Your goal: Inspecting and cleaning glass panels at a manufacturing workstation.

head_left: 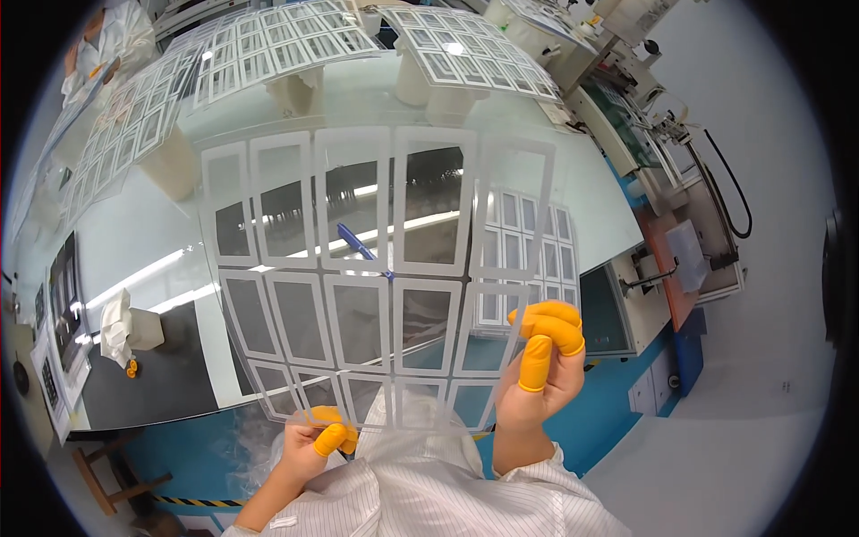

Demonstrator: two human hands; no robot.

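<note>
A large clear plastic sheet (pixel 390 208) with rows of white rectangular frames is held up tilted in front of me, above the table. My left hand (pixel 313 442), with orange finger cots, pinches its lower left edge. At its right edge, my right hand (pixel 546 362), also in orange finger cots, has thumb and fingers closed on the sheet. Through the clear plastic shows a blue pen (pixel 356 242) lying on the table. Another stack of framed sheets (pixel 510 237) sits behind the sheet's right side, partly seen through it.
More framed sheets (pixel 277 49) rest on pale tubs (pixel 295 92) along the far side. At left on the table (pixel 148 380) stand a white tub with crumpled tissue (pixel 125 322) and loose orange finger cots (pixel 132 368). Bench equipment (pixel 667 179) lines the right. A person (pixel 116 45) in white is at far left.
</note>
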